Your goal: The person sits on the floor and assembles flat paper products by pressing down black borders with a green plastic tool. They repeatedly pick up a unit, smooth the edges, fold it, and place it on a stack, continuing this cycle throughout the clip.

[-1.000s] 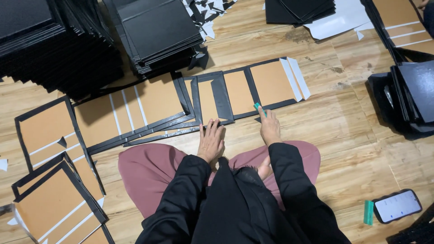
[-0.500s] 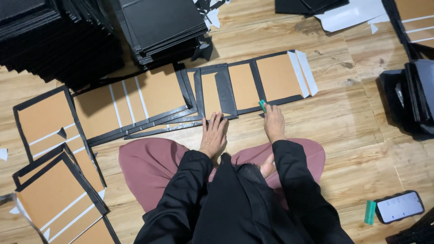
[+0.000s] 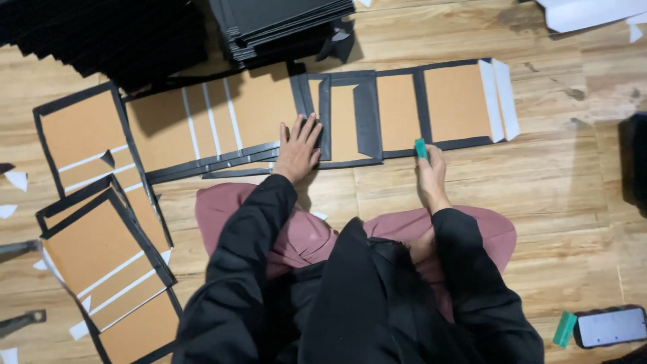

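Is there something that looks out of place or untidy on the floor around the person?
Yes. White paper scraps lie scattered on the wooden floor at the left edge, and the brown boards there overlap at skewed angles. The board under both hands lies straight.

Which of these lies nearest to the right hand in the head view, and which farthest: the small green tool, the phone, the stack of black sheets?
From the right hand:
1. Small green tool, held at its fingertips.
2. Phone, on the floor, lower right.
3. Stack of black sheets, at the top, left of the hand.
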